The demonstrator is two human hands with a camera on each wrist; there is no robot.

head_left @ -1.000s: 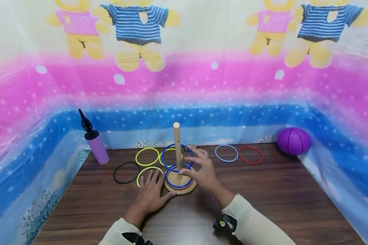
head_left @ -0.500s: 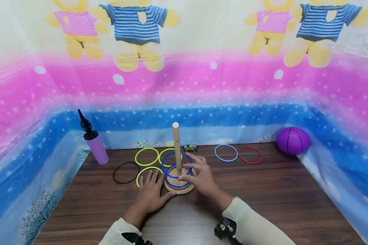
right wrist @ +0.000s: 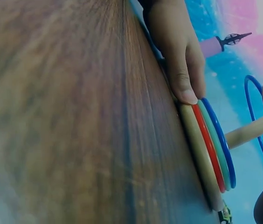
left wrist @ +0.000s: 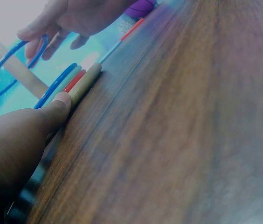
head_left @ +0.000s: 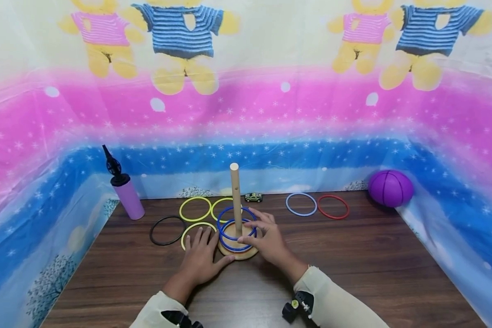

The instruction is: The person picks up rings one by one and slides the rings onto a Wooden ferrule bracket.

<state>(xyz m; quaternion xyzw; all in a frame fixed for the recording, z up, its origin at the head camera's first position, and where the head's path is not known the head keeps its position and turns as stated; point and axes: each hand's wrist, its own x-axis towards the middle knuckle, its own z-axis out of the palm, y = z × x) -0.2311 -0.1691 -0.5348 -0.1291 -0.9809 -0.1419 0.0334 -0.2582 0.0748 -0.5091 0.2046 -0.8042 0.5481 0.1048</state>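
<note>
My right hand (head_left: 270, 239) pinches a blue ring (right wrist: 248, 93) between thumb and fingers. This ring encircles the upright wooden peg (head_left: 235, 196), partway down and apart from the stack below. On the round wooden base (right wrist: 197, 154), a red ring (right wrist: 209, 144), a pale green ring (right wrist: 217, 144) and another blue ring (right wrist: 222, 137) lie stacked, with the blue one uppermost. My left hand (head_left: 198, 262) lies with fingers spread at the left of the base. Its thumb (left wrist: 59, 105) touches the base's edge, and its fingertips overlap the nearest yellow ring (head_left: 184, 237) in the head view.
Two more yellow rings (head_left: 180, 210) and a black ring (head_left: 151, 232) lie to the left. A purple pump (head_left: 128, 200) stands at the back left. Behind the peg is a toy car (head_left: 253, 197). Farther right are a light blue ring (head_left: 287, 207), a red ring and a purple ball (head_left: 391, 188).
My right hand has moved down with the blue ring, bringing it lower on the peg. The toy car, mostly covered before, now shows. My left hand has stayed in place.
</note>
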